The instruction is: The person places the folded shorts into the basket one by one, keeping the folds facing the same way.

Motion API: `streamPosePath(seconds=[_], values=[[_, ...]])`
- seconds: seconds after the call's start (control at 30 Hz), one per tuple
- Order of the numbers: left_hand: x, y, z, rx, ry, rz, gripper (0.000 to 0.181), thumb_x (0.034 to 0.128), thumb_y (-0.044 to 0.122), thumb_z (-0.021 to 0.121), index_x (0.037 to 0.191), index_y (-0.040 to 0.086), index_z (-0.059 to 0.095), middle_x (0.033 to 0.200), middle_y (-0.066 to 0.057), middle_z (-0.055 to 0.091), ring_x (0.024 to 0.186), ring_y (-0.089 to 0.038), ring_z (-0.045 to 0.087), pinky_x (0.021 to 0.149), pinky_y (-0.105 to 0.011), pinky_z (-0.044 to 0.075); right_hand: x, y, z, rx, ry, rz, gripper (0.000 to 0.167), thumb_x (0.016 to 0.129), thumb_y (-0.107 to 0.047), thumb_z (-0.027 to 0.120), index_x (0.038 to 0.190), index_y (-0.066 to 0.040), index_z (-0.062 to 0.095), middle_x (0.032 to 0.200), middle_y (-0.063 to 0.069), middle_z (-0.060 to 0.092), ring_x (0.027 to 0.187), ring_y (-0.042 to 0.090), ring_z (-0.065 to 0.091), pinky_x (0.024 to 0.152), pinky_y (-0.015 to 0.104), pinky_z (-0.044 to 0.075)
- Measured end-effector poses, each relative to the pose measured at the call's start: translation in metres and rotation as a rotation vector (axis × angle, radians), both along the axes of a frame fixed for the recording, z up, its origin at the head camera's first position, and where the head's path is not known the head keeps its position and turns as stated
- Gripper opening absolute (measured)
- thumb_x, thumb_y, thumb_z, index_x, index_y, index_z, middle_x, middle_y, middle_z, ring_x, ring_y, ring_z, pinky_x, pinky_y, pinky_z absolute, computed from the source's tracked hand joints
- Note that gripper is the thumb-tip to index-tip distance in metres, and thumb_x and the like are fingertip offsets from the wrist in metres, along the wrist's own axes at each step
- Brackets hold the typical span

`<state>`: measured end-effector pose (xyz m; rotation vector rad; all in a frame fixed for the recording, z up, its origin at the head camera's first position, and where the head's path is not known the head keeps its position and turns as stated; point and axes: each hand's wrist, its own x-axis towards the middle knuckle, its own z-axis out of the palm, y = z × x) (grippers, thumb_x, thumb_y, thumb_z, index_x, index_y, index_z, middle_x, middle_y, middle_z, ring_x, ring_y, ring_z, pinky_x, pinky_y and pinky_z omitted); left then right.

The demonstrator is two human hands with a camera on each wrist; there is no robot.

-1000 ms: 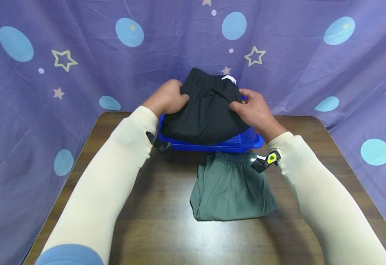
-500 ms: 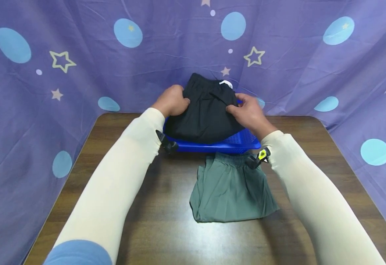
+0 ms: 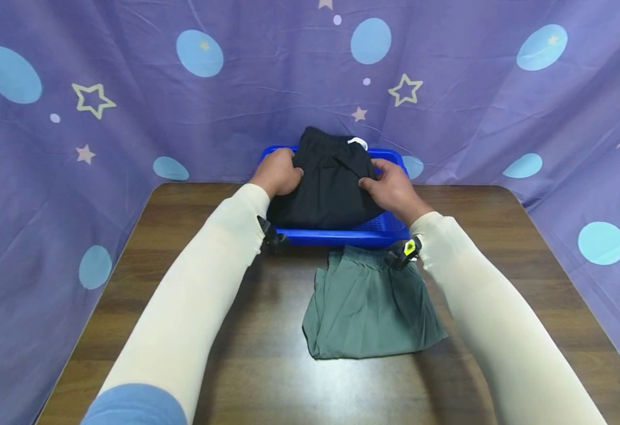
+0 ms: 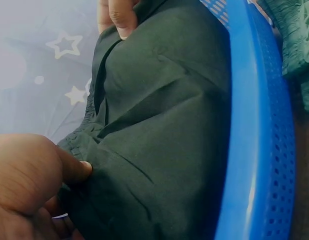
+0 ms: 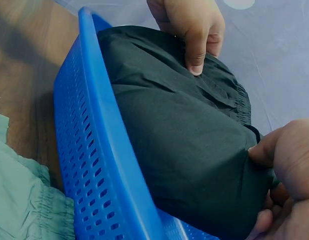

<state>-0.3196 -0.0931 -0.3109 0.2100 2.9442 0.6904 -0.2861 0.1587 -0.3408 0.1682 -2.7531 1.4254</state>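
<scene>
So, from my head, I see the blue basket (image 3: 336, 237) on the brown table (image 3: 235, 366), and the black shorts (image 3: 326, 192) are over it and partly in it. My left hand (image 3: 279, 172) pinches the left side of the shorts above the basket. My right hand (image 3: 391, 188) pinches the other side, also above the basket. A white string (image 3: 358, 141) sticks out at the top of the shorts, near the back of the basket. The green shorts (image 3: 371, 310) lie close in front of the basket. Behind the basket hangs a purple curtain (image 3: 267, 77) with stars and blue spots. From my left wrist, the black shorts look dark green and puffy, just inside the basket's front rim, and both my thumbs press on the cloth. From my right wrist, the shorts slope down inside the basket's side, which has lots of little holes. I cannot tell if they touch the basket's floor.
</scene>
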Motion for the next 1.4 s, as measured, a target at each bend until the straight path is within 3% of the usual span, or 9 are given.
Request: streamPosePath(seconds=[0.33, 0.5, 0.77, 0.87, 0.93, 1.0, 1.13, 1.23, 1.4], values=[[-0.003, 0.005, -0.017, -0.026, -0.011, 0.013, 0.051, 0.1014, 0.026, 0.059, 0.145, 0.0, 0.052, 0.147, -0.018, 0.054, 0.135, -0.036, 0.049, 0.111, -0.046, 0.038, -0.002, 0.002, -0.015, 0.021, -0.061, 0.009, 0.047, 0.095, -0.01, 0.066, 0.14, -0.002, 0.058, 0.115, 0.021, 0.069, 0.096, 0.029, 0.066, 0.09, 0.042, 0.052], [-0.005, 0.005, -0.025, -0.033, -0.029, 0.02, 0.049, 0.1018, 0.027, 0.06, 0.144, 0.002, 0.053, 0.146, -0.017, 0.054, 0.134, -0.036, 0.05, 0.109, -0.046, 0.04, -0.005, 0.002, -0.022, 0.06, -0.085, 0.001, 0.048, 0.094, -0.011, 0.067, 0.141, -0.001, 0.057, 0.111, 0.022, 0.071, 0.095, 0.03, 0.068, 0.089, 0.042, 0.052], [-0.006, 0.005, -0.035, -0.022, -0.037, 0.017, 0.047, 0.1013, 0.024, 0.062, 0.142, 0.002, 0.054, 0.146, -0.017, 0.054, 0.135, -0.035, 0.049, 0.111, -0.045, 0.038, -0.009, 0.002, -0.032, 0.065, -0.172, -0.029, 0.052, 0.095, -0.014, 0.069, 0.144, -0.004, 0.054, 0.108, 0.022, 0.071, 0.075, 0.024, 0.068, 0.056, 0.032, 0.055], [-0.007, 0.006, -0.038, -0.013, -0.024, 0.021, 0.043, 0.1002, 0.022, 0.064, 0.137, 0.002, 0.057, 0.142, -0.017, 0.057, 0.132, -0.035, 0.051, 0.109, -0.044, 0.04, -0.009, 0.002, -0.034, 0.063, -0.18, -0.031, 0.054, 0.095, -0.013, 0.069, 0.146, -0.004, 0.052, 0.108, 0.024, 0.071, 0.065, 0.022, 0.067, 0.052, 0.032, 0.055], [-0.007, 0.006, -0.039, -0.011, -0.015, 0.026, 0.035, 0.0981, 0.021, 0.067, 0.127, 0.002, 0.061, 0.134, -0.016, 0.061, 0.125, -0.033, 0.056, 0.104, -0.043, 0.043, -0.009, 0.002, -0.035, 0.063, -0.192, -0.027, 0.057, 0.095, -0.012, 0.069, 0.148, -0.002, 0.05, 0.108, 0.025, 0.071, 0.059, 0.021, 0.067, 0.052, 0.034, 0.056], [-0.008, 0.006, -0.041, -0.008, -0.011, 0.031, 0.024, 0.0963, 0.019, 0.069, 0.11, 0.002, 0.061, 0.117, -0.015, 0.064, 0.11, -0.031, 0.058, 0.095, -0.041, 0.046, -0.009, 0.003, -0.035, 0.073, -0.2, -0.022, 0.059, 0.095, -0.012, 0.068, 0.149, 0.0, 0.047, 0.109, 0.026, 0.07, 0.054, 0.02, 0.067, 0.052, 0.034, 0.056], [-0.009, 0.006, -0.043, 0.002, 0.003, 0.04, 0.033, 0.0929, 0.018, 0.074, 0.081, 0.007, 0.046, 0.082, -0.007, 0.044, 0.082, -0.025, 0.047, 0.073, -0.036, 0.039, -0.009, 0.004, -0.038, 0.092, -0.218, -0.014, 0.061, 0.096, -0.013, 0.068, 0.151, 0.001, 0.044, 0.114, 0.027, 0.069, 0.053, 0.018, 0.068, 0.054, 0.031, 0.056], [-0.01, 0.005, -0.046, 0.007, 0.01, 0.04, 0.04, 0.0918, 0.019, 0.077, 0.076, 0.01, 0.041, 0.076, -0.003, 0.034, 0.077, -0.024, 0.042, 0.068, -0.035, 0.034, -0.009, 0.005, -0.041, 0.099, -0.227, -0.01, 0.062, 0.097, -0.014, 0.068, 0.152, 0.0, 0.043, 0.116, 0.026, 0.069, 0.056, 0.018, 0.07, 0.056, 0.028, 0.055], [-0.01, 0.004, -0.05, -0.006, 0.016, 0.035, 0.038, 0.0903, 0.021, 0.079, 0.077, 0.011, 0.045, 0.078, -0.003, 0.04, 0.08, -0.024, 0.044, 0.07, -0.036, 0.035, -0.011, 0.005, -0.045, 0.107, -0.246, 0.001, 0.062, 0.096, -0.013, 0.069, 0.151, 0.001, 0.043, 0.114, 0.026, 0.07, 0.059, 0.019, 0.072, 0.064, 0.03, 0.057]])
